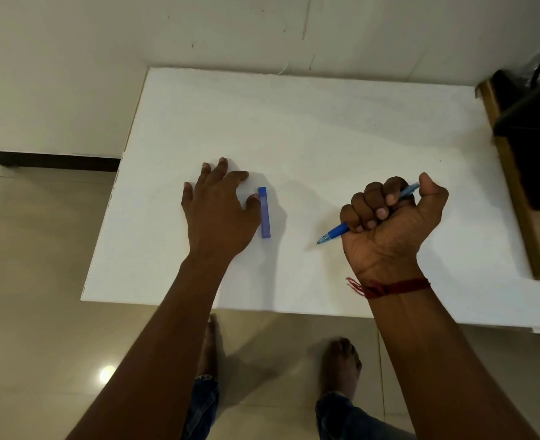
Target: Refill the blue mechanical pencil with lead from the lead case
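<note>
Right hand (392, 217) clenched the blue mechanical pencil (337, 231), tip toward lower left; left hand (219, 204), fingers released, reached for the lead case (264, 212) at centre of the table (326, 128).

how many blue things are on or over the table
2. The blue lead case lies on the white table beside the left hand. The blue mechanical pencil is in the right hand, tip toward the case.

Nothing I can see carries readable text, numbers or brand marks: the blue lead case (264, 212) beside my left hand (219, 206) and the blue mechanical pencil (337, 231) in my right fist (389, 217) both look unmarked.
</note>
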